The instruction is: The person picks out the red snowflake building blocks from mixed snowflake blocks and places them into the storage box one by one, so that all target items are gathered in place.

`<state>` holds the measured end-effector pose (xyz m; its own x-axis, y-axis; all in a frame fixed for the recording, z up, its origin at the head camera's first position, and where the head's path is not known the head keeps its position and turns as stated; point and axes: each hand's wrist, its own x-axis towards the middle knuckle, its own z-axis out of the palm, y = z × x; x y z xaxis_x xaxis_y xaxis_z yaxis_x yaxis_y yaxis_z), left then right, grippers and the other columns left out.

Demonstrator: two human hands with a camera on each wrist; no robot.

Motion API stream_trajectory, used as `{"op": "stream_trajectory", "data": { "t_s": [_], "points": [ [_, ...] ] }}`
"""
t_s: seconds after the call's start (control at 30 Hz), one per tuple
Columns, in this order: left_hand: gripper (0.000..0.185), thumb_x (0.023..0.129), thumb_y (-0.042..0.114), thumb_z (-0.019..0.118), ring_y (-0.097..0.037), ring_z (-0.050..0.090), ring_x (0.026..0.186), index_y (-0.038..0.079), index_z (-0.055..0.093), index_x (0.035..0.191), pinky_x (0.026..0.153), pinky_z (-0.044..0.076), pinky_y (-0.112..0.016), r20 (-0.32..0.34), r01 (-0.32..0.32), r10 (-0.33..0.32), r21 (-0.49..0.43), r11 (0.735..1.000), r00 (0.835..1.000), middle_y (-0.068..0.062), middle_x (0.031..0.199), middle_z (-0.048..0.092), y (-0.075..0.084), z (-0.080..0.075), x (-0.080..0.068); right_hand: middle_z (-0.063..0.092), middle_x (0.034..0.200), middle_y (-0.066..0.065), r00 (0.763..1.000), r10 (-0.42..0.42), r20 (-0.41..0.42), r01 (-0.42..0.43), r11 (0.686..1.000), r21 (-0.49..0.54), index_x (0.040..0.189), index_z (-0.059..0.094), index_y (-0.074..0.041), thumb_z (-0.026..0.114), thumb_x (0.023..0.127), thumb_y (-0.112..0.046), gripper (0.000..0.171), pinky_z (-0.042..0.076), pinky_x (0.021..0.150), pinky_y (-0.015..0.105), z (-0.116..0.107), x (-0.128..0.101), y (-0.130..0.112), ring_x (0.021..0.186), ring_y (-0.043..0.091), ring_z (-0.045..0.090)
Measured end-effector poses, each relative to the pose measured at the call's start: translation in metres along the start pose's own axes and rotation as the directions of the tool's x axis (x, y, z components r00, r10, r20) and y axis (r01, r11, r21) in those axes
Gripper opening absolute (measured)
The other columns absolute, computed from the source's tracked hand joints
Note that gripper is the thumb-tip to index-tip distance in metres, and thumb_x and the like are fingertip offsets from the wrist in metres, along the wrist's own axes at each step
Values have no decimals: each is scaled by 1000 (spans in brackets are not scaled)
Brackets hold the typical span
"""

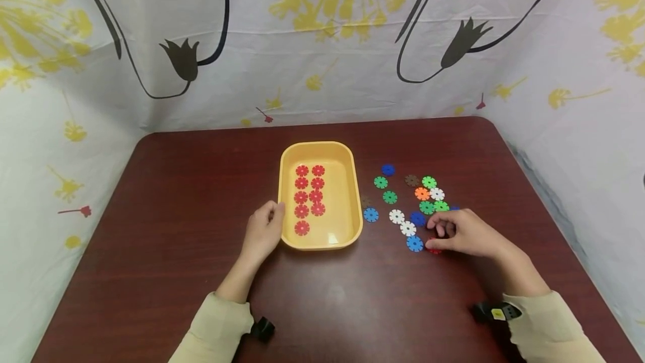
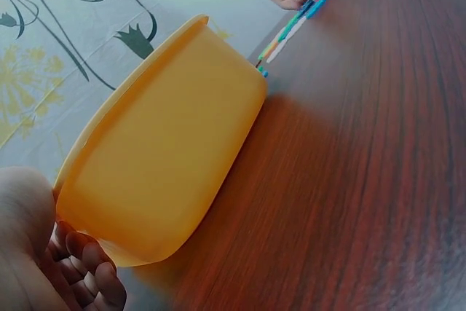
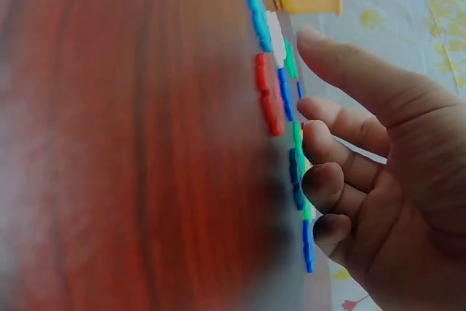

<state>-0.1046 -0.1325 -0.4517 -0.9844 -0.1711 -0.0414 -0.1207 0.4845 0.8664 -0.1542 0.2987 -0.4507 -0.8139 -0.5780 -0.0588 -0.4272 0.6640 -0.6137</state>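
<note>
Yellow oblong plastic tray [image 1: 355, 195], long axis pointing away; left hand [image 1: 263, 229] relaxed open against its near-left corner; right hand [image 1: 466, 233], loosely curled, empty, over red plastic snowflake disc [image 1: 433, 249]

Head view looks forward and down over the whole tabletop [image 1: 166, 228] from above. Left wrist view sits low and close against the yellow tray [image 2: 167, 151], facing across to the discs [image 2: 295, 23]. Right wrist view skims those same discs [image 3: 273, 85], tray corner behind.
</note>
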Motion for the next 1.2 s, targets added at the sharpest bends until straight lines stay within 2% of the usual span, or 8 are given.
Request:
{"op": "stream_trajectory", "data": {
  "t_s": [0.2, 0.43, 0.57, 0.8, 0.97, 1.2],
  "points": [
    [34, 98, 35, 45, -18, 43, 53, 11, 55, 76, 49, 36, -29, -3, 4, -4, 1, 1000, 1000, -3, 59, 46, 1, -1, 0, 51, 66, -4, 996, 37, 81, -40, 999, 30, 84, 61, -19, 83, 65, -39, 35, 38, 49, 21, 0, -3, 1, 54, 4, 43],
    [34, 98, 36, 45, -18, 45, 54, 11, 56, 77, 51, 37, -29, 0, 15, -15, -1, 1000, 1000, -4, 61, 49, 0, 0, 0, 45, 61, -8, 992, 17, 122, -22, 999, 42, 80, 61, -17, 82, 68, -34, 30, 37, 50, 21, -1, -1, -1, 54, 2, 40],
    [35, 98, 36, 45, -19, 45, 55, 10, 56, 78, 51, 37, -30, -2, 17, -17, 1, 1000, 1000, -4, 61, 49, -1, 0, 0, 45, 64, -5, 994, 14, 105, -16, 1000, 18, 82, 60, -17, 81, 69, -36, 30, 35, 51, 22, -2, -2, 0, 56, 4, 39],
    [37, 98, 38, 44, -19, 46, 56, 9, 57, 79, 53, 38, -30, -1, 16, -16, 4, 1000, 1000, -4, 62, 50, 1, 0, 1, 46, 66, -4, 993, 61, 99, -61, 998, -5, 85, 61, -15, 80, 70, -33, 30, 37, 52, 22, -4, -6, 2, 59, 6, 41],
    [36, 98, 37, 44, -19, 45, 56, 11, 56, 77, 53, 38, -30, -5, 10, -10, 4, 1000, 1000, -4, 62, 49, 1, 0, 1, 47, 69, -2, 996, 42, 82, -42, 999, 6, 85, 58, -17, 81, 70, -32, 31, 37, 54, 23, -3, -6, 3, 63, 10, 42],
    [36, 98, 37, 44, -19, 45, 56, 9, 56, 78, 53, 38, -30, -2, 14, -14, 2, 1000, 1000, -4, 63, 49, 0, 0, 1, 49, 64, -7, 998, 38, 43, -37, 999, -23, 87, 55, -20, 83, 68, -29, 35, 38, 49, 21, -3, -3, 3, 49, 7, 39]
  ]
}}
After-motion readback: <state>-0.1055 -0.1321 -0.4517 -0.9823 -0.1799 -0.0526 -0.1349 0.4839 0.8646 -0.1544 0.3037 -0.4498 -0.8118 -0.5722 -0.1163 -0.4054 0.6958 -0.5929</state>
